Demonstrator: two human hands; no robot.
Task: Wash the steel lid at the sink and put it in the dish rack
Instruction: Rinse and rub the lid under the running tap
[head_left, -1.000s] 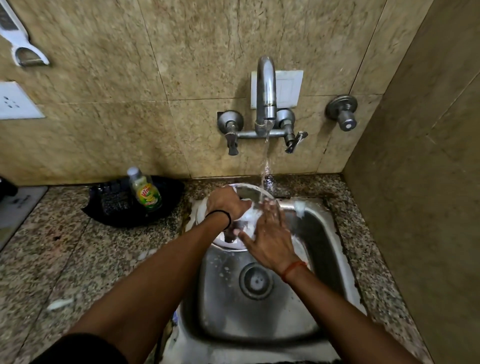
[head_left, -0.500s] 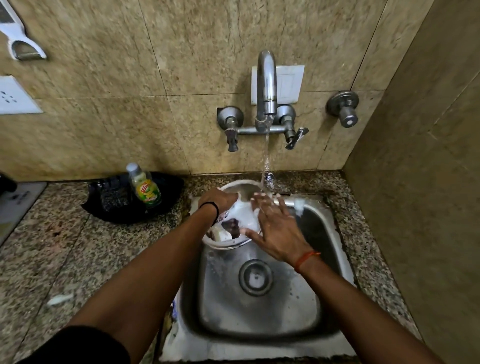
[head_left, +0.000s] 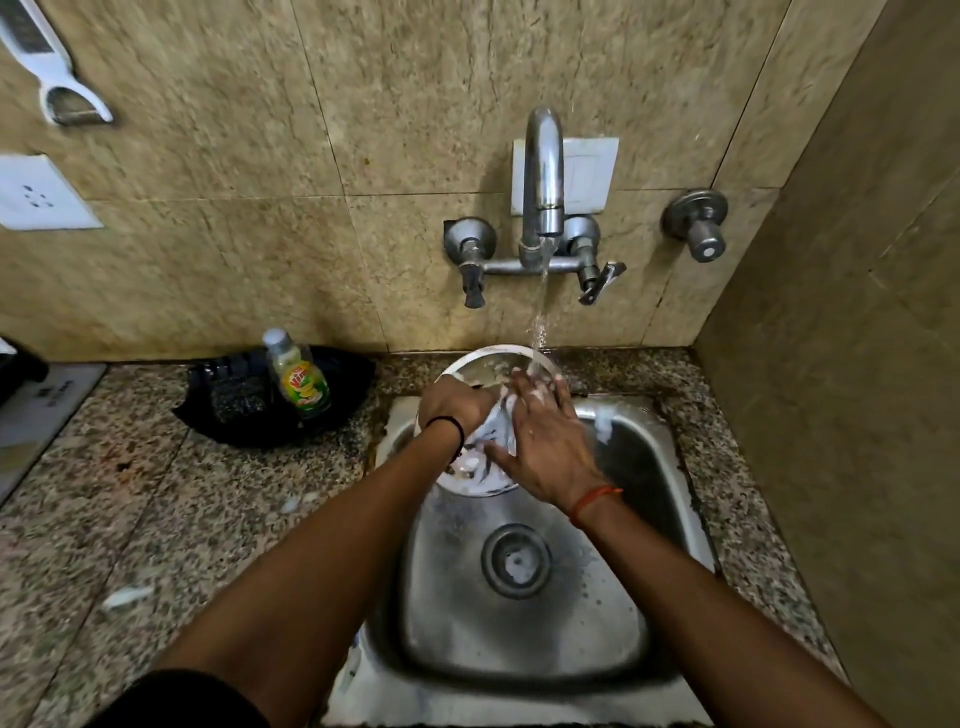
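Note:
A round steel lid (head_left: 480, 366), soapy and wet, is held tilted over the back of the steel sink (head_left: 524, 639). My left hand (head_left: 452, 408) grips its left rim, a black band on the wrist. My right hand (head_left: 545, 441) lies flat on the lid's face with fingers spread, foam under them and an orange thread at the wrist. Water from the tap (head_left: 543, 176) falls on the lid's upper edge by my right fingertips. The lid's knob shows faintly between my wrists. No dish rack is in view.
A dish-soap bottle (head_left: 301, 376) and a scrubber stand on a black tray (head_left: 337, 421) left of the sink. Speckled granite counter (head_left: 156, 519) surrounds the sink. A tiled wall closes in on the right. Tap handles (head_left: 470, 260) stick out from the back wall.
Both hands and the lid have moved up and back, under the water stream. My right hand has slid higher across the lid's face.

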